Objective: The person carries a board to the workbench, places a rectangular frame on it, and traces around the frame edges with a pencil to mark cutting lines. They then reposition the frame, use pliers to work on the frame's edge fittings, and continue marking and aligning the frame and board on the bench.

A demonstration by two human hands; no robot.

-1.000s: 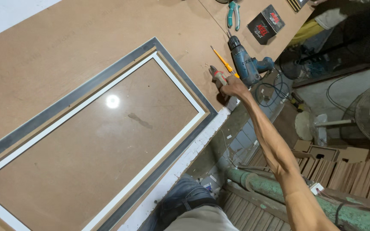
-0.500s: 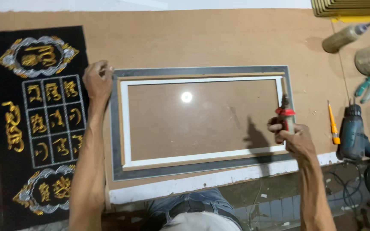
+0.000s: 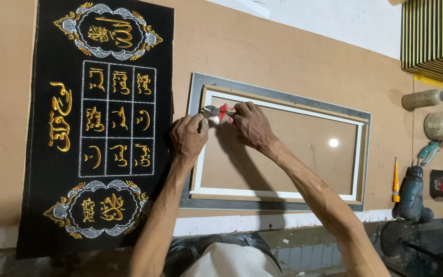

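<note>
2 hands met at the upper left corner of the grey picture frame (image 3: 278,97) on the table (image 3: 293,56): right hand (image 3: 252,124) gripped red-handled pliers (image 3: 218,112), left hand (image 3: 188,136) pressed curled on the frame's edge beside a black embroidered cloth (image 3: 98,123).

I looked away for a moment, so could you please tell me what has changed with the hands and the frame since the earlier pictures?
The right hand has carried the red-handled pliers from the frame's right end to its left end, close beside the left hand, which has stayed pressed on that end. The picture frame still lies flat on the board, the black embroidered cloth beside it, and the cordless drill stays at the right edge.
</note>
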